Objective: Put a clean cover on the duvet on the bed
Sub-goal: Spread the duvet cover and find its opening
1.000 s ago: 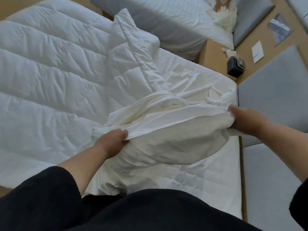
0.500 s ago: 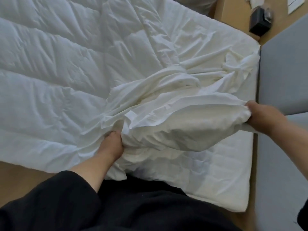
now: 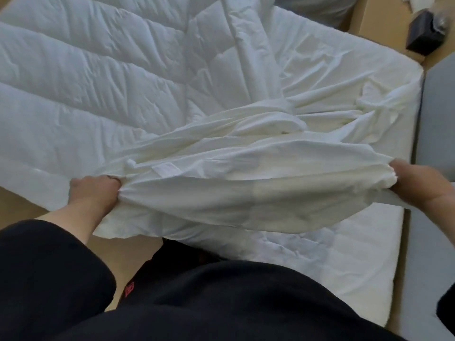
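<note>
A white quilted duvet point(image 3: 103, 77) lies spread over the left and far part of the bed. A cream-white duvet cover point(image 3: 246, 183) is bunched across the near middle, stretched between my two hands. My left hand point(image 3: 94, 193) is shut on the cover's left end near the bed's front edge. My right hand point(image 3: 416, 183) is shut on its right end, by the bed's right edge. A small white label point(image 3: 165, 168) shows on the cover near my left hand. The mattress point(image 3: 344, 254) shows bare and quilted below the cover.
A black box point(image 3: 422, 36) sits on a tan wooden surface at the top right. Grey padded panels point(image 3: 438, 94) run along the bed's right side. Tan floor point(image 3: 17, 207) shows at the left. My dark sleeves and clothing fill the bottom.
My left hand has shifted left and taken a fresh grip on the cover's end. The cover is now pulled out wider between both hands. The view has tilted down and closer.
</note>
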The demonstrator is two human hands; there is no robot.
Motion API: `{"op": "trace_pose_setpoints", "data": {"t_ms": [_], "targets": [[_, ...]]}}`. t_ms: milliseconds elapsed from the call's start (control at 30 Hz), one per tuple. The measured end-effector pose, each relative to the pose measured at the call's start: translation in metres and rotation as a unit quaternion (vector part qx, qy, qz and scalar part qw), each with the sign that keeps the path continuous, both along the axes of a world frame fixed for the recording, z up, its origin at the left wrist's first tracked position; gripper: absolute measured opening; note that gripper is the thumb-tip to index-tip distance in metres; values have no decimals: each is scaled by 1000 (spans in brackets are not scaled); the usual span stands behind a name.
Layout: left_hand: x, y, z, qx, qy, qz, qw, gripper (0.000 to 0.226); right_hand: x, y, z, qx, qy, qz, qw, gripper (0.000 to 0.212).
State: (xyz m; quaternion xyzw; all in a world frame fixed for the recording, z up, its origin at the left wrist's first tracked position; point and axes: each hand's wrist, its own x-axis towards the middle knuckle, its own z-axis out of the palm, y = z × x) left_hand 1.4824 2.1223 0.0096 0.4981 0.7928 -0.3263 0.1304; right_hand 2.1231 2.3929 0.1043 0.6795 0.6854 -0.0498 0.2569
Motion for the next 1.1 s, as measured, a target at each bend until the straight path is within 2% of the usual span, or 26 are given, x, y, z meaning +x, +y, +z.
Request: {"op": "trace_pose_setpoints", "data": {"t_ms": [67,133,233,300,400,500,533,600,667,800,900,1000,1033,1100], "targets": [[-15,-18,-7,-24,1,49,999,41,-27,-18,16,-8,4,10,1000,33],[-33,-35,-15,-20,2,75,997,40,-27,-17,19,-6,14,15,1000,32],[-41,-34,-22,-16,4,77,997,41,-21,-6,-1,1,-9,12,1000,36],[-31,-14,-27,15,-22,35,999,43,8,10,-32,-22,-40,1,999,48],[-2,17,-34,33,-109,-42,993,40,29,30,-65,-62,-48,-4,997,64],[49,32,-38,27,-257,-55,965,64,-34,13,-42,-67,-82,39,994,41],[65,34,-39,35,-299,-53,952,69,-57,4,-38,-62,-97,67,991,42],[87,34,-45,53,-350,-61,933,71,-105,-16,-33,-64,-109,146,981,63],[96,31,-52,51,-371,-61,925,68,-148,-40,-43,-83,-51,206,974,75],[101,25,-65,115,-409,20,905,55,-240,-104,-73,-133,102,343,924,74],[90,20,-78,176,-374,47,910,53,-296,-140,-107,-169,133,348,912,90],[75,16,-91,153,-298,41,941,77,-322,-155,-146,-180,77,331,923,108],[70,14,-95,134,-279,45,950,89,-323,-156,-156,-178,60,325,927,106],[60,11,-103,105,-255,45,960,108,-323,-153,-169,-163,44,320,932,87]]}}
